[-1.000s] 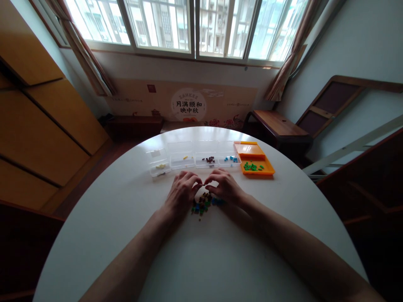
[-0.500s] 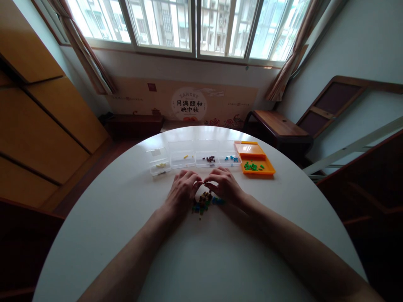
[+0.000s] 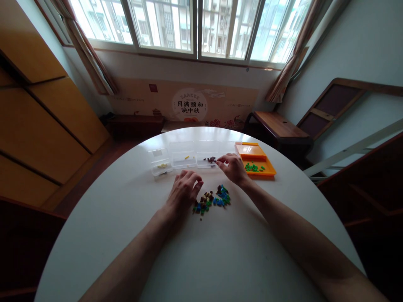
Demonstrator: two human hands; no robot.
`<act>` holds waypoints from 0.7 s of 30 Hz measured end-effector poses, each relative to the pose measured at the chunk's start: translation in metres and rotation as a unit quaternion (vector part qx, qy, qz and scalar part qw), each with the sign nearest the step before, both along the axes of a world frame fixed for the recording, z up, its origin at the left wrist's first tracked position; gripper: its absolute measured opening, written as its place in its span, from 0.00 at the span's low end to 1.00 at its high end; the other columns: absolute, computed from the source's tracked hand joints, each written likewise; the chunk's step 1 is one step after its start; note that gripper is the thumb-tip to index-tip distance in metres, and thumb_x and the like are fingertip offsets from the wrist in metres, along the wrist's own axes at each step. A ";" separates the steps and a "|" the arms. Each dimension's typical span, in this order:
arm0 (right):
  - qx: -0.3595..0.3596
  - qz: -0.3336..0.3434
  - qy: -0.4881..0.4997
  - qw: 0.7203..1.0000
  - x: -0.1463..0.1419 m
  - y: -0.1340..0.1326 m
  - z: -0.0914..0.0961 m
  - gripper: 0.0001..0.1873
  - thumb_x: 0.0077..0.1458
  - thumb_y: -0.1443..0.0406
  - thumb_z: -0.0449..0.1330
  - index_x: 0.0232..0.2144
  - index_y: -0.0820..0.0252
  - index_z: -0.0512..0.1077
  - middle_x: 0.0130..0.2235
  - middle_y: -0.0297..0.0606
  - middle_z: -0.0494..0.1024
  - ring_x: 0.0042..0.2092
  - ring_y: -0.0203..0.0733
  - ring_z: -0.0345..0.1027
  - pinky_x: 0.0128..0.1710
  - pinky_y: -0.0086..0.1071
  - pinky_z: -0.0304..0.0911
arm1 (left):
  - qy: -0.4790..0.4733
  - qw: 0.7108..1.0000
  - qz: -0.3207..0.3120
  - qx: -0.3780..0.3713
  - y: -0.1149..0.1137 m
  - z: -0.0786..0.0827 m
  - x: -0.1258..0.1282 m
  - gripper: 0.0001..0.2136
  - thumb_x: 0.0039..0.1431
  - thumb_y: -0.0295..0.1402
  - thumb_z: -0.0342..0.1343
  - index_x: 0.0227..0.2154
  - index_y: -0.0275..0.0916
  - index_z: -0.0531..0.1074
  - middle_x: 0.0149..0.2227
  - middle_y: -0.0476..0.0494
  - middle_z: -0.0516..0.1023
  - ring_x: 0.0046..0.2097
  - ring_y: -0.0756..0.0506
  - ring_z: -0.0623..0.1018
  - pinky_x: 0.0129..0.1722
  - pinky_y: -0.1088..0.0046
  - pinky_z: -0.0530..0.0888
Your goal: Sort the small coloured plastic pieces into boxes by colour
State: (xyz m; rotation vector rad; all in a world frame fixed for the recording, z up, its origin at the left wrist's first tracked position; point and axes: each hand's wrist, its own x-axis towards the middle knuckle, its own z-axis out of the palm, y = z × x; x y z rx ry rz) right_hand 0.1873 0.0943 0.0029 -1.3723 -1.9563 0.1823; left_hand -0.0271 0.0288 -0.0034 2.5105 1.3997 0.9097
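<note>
My left hand (image 3: 185, 188) rests on the table just left of a pile of small mixed building bricks (image 3: 204, 203), its fingers curled and the thumb near the index finger; anything between them is too small to make out. Over the clear box with the brown bricks (image 3: 210, 160), my right hand (image 3: 232, 167) has thumb and index finger pinched on a small dark brown brick at the box's right side. Blue and green bricks (image 3: 222, 197) lie beside the mixed pile, between the hands. My right hand hides the clear box of blue bricks.
An orange open box (image 3: 270, 168) of green bricks (image 3: 253, 167) stands to the right of the clear boxes. Clear open boxes (image 3: 174, 163) with a few yellow and pale pieces stand at the left. All lie on a round white table (image 3: 126, 201). A single brick (image 3: 201, 219) lies nearer me.
My right hand has left the spot where its fingertips met the left hand's and moved forward and right to the clear boxes. It uncovers the blue bricks. The left hand stays almost still.
</note>
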 end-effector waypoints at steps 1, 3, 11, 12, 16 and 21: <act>-0.006 -0.014 0.000 1.000 0.000 0.005 0.001 0.07 0.56 0.64 0.60 0.31 0.57 0.78 0.33 0.37 0.78 0.36 0.42 0.68 0.42 0.37 0.61 | 0.001 1.000 -0.005 0.003 0.000 0.000 0.000 0.05 0.64 0.33 0.50 0.33 0.40 0.69 0.39 0.45 0.75 0.46 0.42 0.69 0.48 0.62 0.64; -0.015 -0.036 0.000 0.999 -0.001 0.013 0.002 0.07 0.56 0.64 0.59 0.32 0.57 0.78 0.34 0.38 0.78 0.37 0.43 0.68 0.43 0.37 0.61 | 0.003 1.000 -0.018 0.012 0.000 0.000 0.000 0.04 0.63 0.33 0.52 0.33 0.40 0.70 0.39 0.46 0.75 0.46 0.43 0.69 0.47 0.63 0.64; -0.029 -0.039 0.004 0.999 0.001 0.010 -0.002 0.08 0.56 0.64 0.59 0.37 0.56 0.78 0.35 0.37 0.78 0.38 0.43 0.68 0.46 0.39 0.60 | 0.026 0.996 -0.078 0.020 -0.003 0.003 0.000 0.03 0.59 0.28 0.55 0.34 0.42 0.73 0.42 0.46 0.75 0.48 0.43 0.69 0.49 0.61 0.63; -0.024 -0.035 0.007 0.999 0.002 0.005 -0.003 0.08 0.56 0.64 0.59 0.36 0.57 0.77 0.35 0.37 0.78 0.37 0.42 0.68 0.45 0.39 0.60 | 0.027 0.996 -0.085 0.015 -0.003 0.003 -0.001 0.05 0.57 0.26 0.55 0.35 0.43 0.73 0.42 0.46 0.75 0.48 0.43 0.69 0.50 0.61 0.63; 0.003 -0.008 0.020 1.000 0.006 -0.011 -0.009 0.07 0.55 0.65 0.59 0.34 0.57 0.77 0.33 0.36 0.77 0.35 0.41 0.67 0.43 0.37 0.60 | 0.032 0.994 -0.105 -0.001 -0.003 0.002 -0.001 0.12 0.53 0.21 0.54 0.35 0.46 0.75 0.43 0.48 0.75 0.49 0.43 0.68 0.51 0.60 0.62; 0.020 0.017 0.038 0.999 0.009 -0.021 -0.011 0.06 0.55 0.66 0.59 0.34 0.58 0.77 0.32 0.37 0.76 0.35 0.42 0.67 0.40 0.36 0.61 | 0.035 0.994 -0.105 -0.008 -0.001 0.001 -0.001 0.09 0.53 0.24 0.57 0.31 0.47 0.77 0.43 0.48 0.75 0.49 0.42 0.69 0.52 0.58 0.63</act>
